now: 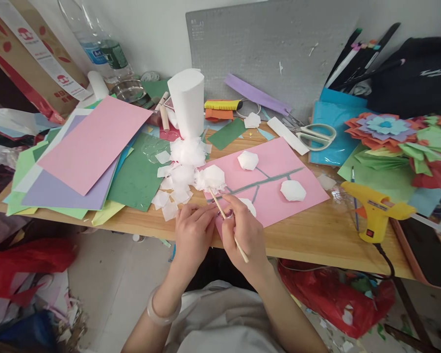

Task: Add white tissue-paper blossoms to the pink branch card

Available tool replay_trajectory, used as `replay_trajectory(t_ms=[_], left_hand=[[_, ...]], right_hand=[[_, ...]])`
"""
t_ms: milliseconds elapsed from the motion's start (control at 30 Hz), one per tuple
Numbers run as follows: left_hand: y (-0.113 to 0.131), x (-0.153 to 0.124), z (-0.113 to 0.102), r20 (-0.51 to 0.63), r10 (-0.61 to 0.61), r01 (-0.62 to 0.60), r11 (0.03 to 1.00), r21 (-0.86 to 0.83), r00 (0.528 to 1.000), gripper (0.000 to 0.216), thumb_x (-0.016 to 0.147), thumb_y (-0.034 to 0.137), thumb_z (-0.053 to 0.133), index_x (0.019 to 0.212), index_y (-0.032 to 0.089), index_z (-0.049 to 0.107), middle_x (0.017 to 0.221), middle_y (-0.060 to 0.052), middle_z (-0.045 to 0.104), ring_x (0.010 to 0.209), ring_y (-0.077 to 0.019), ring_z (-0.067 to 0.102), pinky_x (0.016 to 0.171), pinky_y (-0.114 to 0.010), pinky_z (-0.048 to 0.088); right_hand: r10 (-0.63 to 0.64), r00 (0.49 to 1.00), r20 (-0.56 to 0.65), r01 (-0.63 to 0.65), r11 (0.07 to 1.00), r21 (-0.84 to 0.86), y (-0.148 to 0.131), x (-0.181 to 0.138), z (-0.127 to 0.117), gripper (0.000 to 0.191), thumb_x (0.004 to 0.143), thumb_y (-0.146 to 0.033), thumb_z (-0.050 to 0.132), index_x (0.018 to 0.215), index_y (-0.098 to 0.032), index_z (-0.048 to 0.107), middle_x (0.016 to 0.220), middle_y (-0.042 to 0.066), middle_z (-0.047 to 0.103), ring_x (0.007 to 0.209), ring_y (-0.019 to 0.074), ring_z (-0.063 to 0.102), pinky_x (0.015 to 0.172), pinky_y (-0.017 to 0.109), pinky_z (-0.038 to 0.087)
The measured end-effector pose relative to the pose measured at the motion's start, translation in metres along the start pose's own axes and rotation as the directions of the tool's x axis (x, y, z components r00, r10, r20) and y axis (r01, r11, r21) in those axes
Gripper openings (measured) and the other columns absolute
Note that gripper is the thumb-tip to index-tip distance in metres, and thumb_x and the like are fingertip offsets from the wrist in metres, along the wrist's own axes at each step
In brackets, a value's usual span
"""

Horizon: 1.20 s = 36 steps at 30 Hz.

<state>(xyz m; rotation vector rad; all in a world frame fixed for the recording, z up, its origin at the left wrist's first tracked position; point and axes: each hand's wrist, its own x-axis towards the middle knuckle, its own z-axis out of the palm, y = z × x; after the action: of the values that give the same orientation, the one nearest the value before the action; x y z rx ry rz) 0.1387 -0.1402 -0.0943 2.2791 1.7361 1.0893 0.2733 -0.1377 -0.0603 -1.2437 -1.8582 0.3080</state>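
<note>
My right hand [244, 228] pinches a thin wooden stick [220, 208] that slants up and left. Its far tip reaches the frilled lower edge of a white paper piece [211, 177] at the left side of a pink sheet [297, 206]. Beside it, my left hand [194, 230] is closed near the sheet's front corner, fingers curled; whatever they grip is hidden. Dark branch lines [257, 181] run across the pink sheet, with several white paper discs [293, 190] on it; my right hand partly covers one. Small white paper squares [170, 210] lie left of the sheet.
A yellow glue gun [375, 208] stands at the right, near scissors [318, 136] and paper flowers [380, 130]. Coloured sheets [95, 147] are stacked at the left. A white paper roll [187, 100] stands behind the squares, before a grey cutting mat [257, 54].
</note>
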Motion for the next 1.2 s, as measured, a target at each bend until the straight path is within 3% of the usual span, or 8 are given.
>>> replay_trajectory(t_ms=[300,567,667,833,1033,1100,1200], left_hand=[[0.0,0.0,0.0,0.014,-0.022,0.022,1.0,-0.022,1.0,0.02,0.09,0.014,0.06,0.095,0.025,0.076,0.094,-0.002,0.079,0.087,-0.0236,0.059,0.077,-0.04,0.04],[0.0,0.001,-0.001,0.004,-0.005,0.005,1.0,0.007,1.0,0.019,0.092,0.019,0.06,0.099,0.026,0.076,0.095,-0.003,0.079,0.084,-0.0233,0.058,0.074,-0.039,0.041],[0.0,0.001,-0.002,0.029,-0.018,0.018,1.0,0.011,0.999,0.019,0.093,0.02,0.059,0.099,0.025,0.076,0.096,-0.005,0.079,0.086,-0.0235,0.059,0.076,-0.04,0.042],[0.003,0.002,-0.001,0.026,-0.024,0.024,1.0,0.006,0.999,0.02,0.093,0.018,0.058,0.098,0.024,0.076,0.094,-0.004,0.079,0.085,-0.0237,0.059,0.075,-0.04,0.042],[-0.001,0.001,-0.011,-0.034,0.002,-0.004,0.999,-0.051,0.999,0.018,0.092,0.016,0.059,0.095,0.024,0.075,0.094,-0.003,0.079,0.086,-0.0213,0.062,0.078,-0.037,0.046],[-0.008,-0.002,-0.025,-0.122,-0.052,0.048,0.998,-0.04,0.991,0.017,0.09,0.016,0.061,0.096,0.024,0.074,0.091,-0.002,0.079,0.085,-0.0201,0.063,0.081,-0.036,0.048],[-0.025,-0.007,-0.048,-0.305,-0.308,0.337,0.94,0.048,0.901,0.013,0.089,0.022,0.062,0.095,0.025,0.073,0.089,-0.003,0.077,0.084,-0.0217,0.063,0.079,-0.036,0.047]], right_hand=[[0.062,0.998,0.025,-0.063,0.996,0.067,-0.003,-0.005,0.01,0.048,0.092,-0.007,0.034,0.135,-0.024,0.045,0.114,0.008,0.069,0.099,0.0199,0.067,0.081,0.035,0.056],[0.171,0.985,-0.028,-0.167,0.98,0.108,-0.001,-0.005,0.017,0.043,0.09,-0.009,0.035,0.13,-0.021,0.047,0.109,0.011,0.068,0.091,0.0214,0.066,0.075,0.037,0.055],[0.216,0.976,-0.037,-0.206,0.962,0.179,0.0,-0.009,0.015,0.04,0.093,-0.013,0.037,0.132,-0.02,0.043,0.107,0.011,0.067,0.087,0.0199,0.065,0.074,0.036,0.054],[0.26,0.965,-0.037,-0.236,0.921,0.308,0.001,-0.02,0.007,0.036,0.097,-0.019,0.041,0.132,-0.02,0.041,0.082,0.002,0.06,0.071,0.016,0.06,0.065,0.031,0.052],[0.337,0.941,-0.034,-0.277,0.821,0.499,0.004,-0.031,-0.008,0.032,0.097,-0.022,0.046,0.13,-0.024,0.045,0.081,0.0,0.061,0.072,0.0156,0.063,0.067,0.032,0.054],[0.351,0.933,-0.078,-0.251,0.791,0.558,0.009,-0.033,-0.016,0.031,0.097,-0.022,0.047,0.128,-0.025,0.047,0.079,0.0,0.063,0.072,0.016,0.065,0.069,0.032,0.055],[0.405,0.906,-0.122,-0.246,0.739,0.627,0.026,-0.036,-0.027,0.027,0.095,-0.023,0.051,0.122,-0.026,0.053,0.076,0.0,0.066,0.073,0.0172,0.067,0.072,0.034,0.055]])
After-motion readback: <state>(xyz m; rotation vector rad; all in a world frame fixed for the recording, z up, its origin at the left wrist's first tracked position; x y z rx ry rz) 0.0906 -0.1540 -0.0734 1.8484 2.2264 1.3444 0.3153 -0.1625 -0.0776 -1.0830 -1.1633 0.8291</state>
